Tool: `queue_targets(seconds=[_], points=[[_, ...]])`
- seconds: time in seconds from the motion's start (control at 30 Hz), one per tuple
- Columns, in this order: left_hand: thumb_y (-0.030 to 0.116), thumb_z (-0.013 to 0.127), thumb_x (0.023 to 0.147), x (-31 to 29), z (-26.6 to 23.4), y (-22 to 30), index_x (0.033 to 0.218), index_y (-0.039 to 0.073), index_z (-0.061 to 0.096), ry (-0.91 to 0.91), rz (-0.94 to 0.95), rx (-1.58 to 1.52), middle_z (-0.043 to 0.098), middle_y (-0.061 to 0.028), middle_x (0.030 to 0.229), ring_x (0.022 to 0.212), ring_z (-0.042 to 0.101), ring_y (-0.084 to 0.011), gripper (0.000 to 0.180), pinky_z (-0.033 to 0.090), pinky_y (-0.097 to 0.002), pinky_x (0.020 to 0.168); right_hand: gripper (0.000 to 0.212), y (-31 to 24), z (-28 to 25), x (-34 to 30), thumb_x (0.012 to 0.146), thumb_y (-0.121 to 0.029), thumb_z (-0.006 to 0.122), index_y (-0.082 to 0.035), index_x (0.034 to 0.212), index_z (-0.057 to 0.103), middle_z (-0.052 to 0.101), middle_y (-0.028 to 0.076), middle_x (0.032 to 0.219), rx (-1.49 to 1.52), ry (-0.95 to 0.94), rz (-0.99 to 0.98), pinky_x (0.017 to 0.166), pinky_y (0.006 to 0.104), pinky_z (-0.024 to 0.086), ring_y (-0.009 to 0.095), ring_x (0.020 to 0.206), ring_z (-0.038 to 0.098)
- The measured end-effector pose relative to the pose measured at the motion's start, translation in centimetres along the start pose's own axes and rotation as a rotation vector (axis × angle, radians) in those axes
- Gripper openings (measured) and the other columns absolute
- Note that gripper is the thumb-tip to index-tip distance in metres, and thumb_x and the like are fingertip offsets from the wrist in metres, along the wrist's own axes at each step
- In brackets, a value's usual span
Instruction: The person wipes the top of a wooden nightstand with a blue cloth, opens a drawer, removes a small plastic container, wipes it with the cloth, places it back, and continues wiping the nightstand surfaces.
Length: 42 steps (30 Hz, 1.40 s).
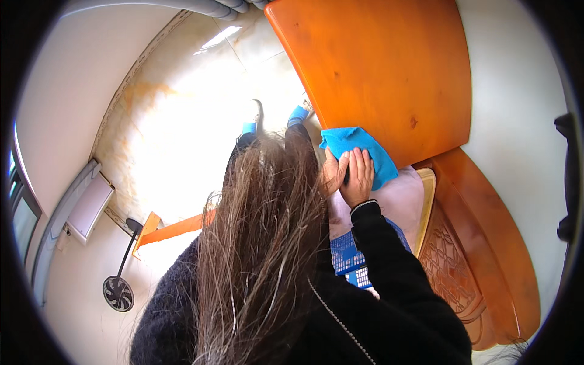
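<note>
A blue cloth (356, 146) lies against the lower edge of an orange wooden board (377, 67). My right hand (359, 176) lies flat with its fingers spread on the cloth, the black sleeve running down from it. My left hand (333, 172) sits just beside it on the left, also touching the cloth, and is partly hidden by my long hanging hair (261, 243). Whether either hand grips the cloth or only presses on it is not visible.
Below the hands is a pale mattress surface (404, 201) with a blue patterned sheet (350, 252). A carved orange wooden frame (480, 243) curves at the right. My feet in blue socks (274, 118) stand on a glossy tiled floor. A standing fan (118, 292) is lower left.
</note>
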<state>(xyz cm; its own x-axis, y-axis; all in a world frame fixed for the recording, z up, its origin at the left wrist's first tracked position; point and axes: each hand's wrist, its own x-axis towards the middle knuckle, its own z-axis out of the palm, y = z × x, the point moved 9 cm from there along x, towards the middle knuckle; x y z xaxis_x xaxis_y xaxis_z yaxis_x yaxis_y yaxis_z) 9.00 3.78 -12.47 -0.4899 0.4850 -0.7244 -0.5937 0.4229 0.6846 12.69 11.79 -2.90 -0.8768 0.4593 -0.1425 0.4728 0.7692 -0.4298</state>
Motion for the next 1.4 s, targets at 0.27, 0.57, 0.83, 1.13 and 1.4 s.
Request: queue_targets(seconds=[0.27,0.57,0.83,1.13,1.4], points=[[0.019,0.050,0.102,3.9,-3.8,8.1,0.131,-0.003,0.041,0.096,0.344,-0.028,0.057,-0.0195,0.122,0.111,0.057,-0.0292,0.038,0.046,-0.0392,0.094,0.053,-3.2,1.1,7.2,0.094,-0.027,0.054,-0.004,0.141,0.043,0.041,0.014,0.149,-0.063,0.103,0.001,0.115,0.0485,0.021,0.034,0.142,0.033],[0.023,0.054,0.097,16.5,-16.2,27.0,0.135,-0.007,0.038,0.439,0.680,0.112,0.052,-0.0330,0.127,0.116,0.054,-0.0438,0.051,0.043,-0.0476,0.099,0.059,-10.5,-0.8,29.6,0.088,-0.022,0.058,-0.006,0.142,0.042,0.038,0.011,0.152,0.111,0.268,-0.244,0.118,0.0471,0.016,0.030,0.144,0.028],[0.023,0.052,0.095,11.1,-11.9,30.3,0.141,-0.008,0.032,0.800,0.944,0.938,0.037,-0.0370,0.140,0.126,0.041,-0.0528,0.059,0.036,-0.0561,0.104,0.055,-8.8,-1.8,27.3,0.093,-0.028,0.051,-0.004,0.142,0.042,0.038,0.013,0.151,0.080,0.333,-0.238,0.118,0.0476,0.016,0.031,0.144,0.028],[0.013,0.057,0.084,0.9,2.1,17.3,0.139,-0.003,0.043,-0.045,0.889,1.055,0.040,-0.0201,0.148,0.139,0.033,-0.0433,0.059,0.028,-0.0519,0.112,0.062,0.3,-0.9,6.1,0.092,-0.035,0.055,-0.001,0.142,0.041,0.037,0.018,0.150,0.014,0.032,0.171,0.115,0.0505,0.019,0.035,0.141,0.031],[0.016,0.059,0.084,5.5,0.8,21.4,0.134,0.001,0.052,-0.093,1.057,1.133,0.047,-0.0139,0.145,0.137,0.039,-0.0336,0.052,0.031,-0.0458,0.112,0.055,-0.8,-1.7,12.2,0.090,-0.035,0.057,0.002,0.130,0.047,0.046,0.021,0.135,-0.043,0.197,0.169,0.115,0.0525,0.021,0.041,0.133,0.036]])
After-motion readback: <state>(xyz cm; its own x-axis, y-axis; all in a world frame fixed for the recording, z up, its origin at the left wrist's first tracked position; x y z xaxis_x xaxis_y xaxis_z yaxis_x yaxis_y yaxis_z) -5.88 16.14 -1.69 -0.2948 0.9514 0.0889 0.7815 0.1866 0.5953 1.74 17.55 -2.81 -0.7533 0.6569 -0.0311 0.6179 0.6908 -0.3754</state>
